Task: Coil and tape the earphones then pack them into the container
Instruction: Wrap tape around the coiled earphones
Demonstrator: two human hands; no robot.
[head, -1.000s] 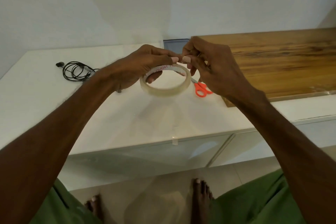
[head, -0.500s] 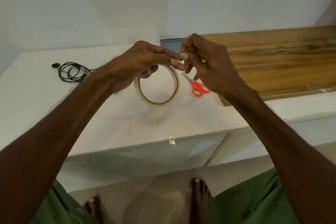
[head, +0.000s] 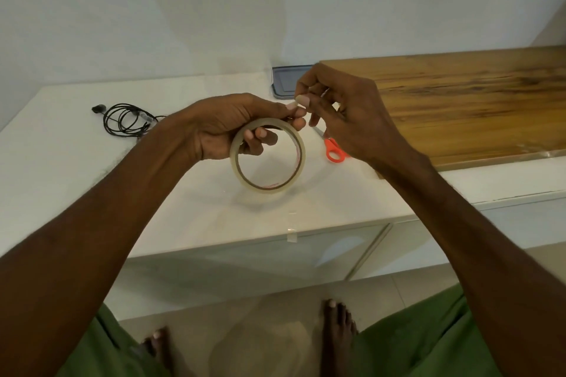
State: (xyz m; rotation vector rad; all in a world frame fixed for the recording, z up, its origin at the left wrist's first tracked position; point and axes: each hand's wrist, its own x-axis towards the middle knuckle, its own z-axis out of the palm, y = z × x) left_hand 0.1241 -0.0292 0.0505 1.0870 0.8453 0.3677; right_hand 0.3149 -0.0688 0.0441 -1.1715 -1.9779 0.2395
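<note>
Change | clear round roll of sticky tape (head: 267, 189) | tipped from lying flat to upright, hole facing camera | slightly lower, centre frame

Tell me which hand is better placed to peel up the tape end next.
Right. The left hand grips the tape roll, steadying it; the right hand has its fingertips at the roll's top edge.

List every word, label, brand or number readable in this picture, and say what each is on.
Tape roll, held in the left hand: red print on its inner core, too blurred to read.
Earphones, scissors, container: no text visible on any of them.
No other writing or numbers show anywhere.
</note>
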